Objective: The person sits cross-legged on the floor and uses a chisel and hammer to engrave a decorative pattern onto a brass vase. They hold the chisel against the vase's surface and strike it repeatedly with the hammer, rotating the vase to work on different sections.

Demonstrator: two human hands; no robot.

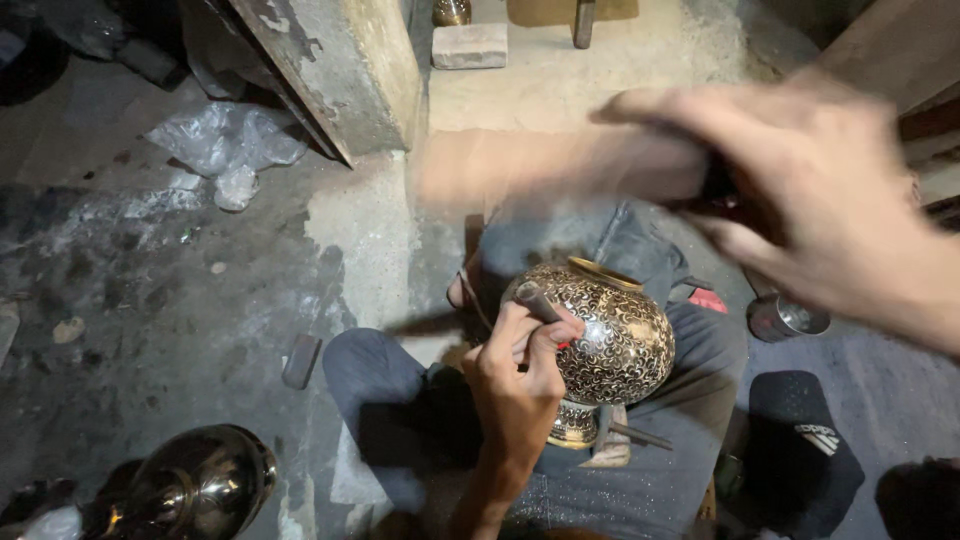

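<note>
The left hand pinches a slim metal chisel against the round engraved brass vase braced in the person's lap just beside it, while the blurred right hand, raised above, grips a dark-handled tool.

Left of the concrete pillar lies crumpled clear plastic; a brick sits right of it; a small metal cup stands farther right.
</note>
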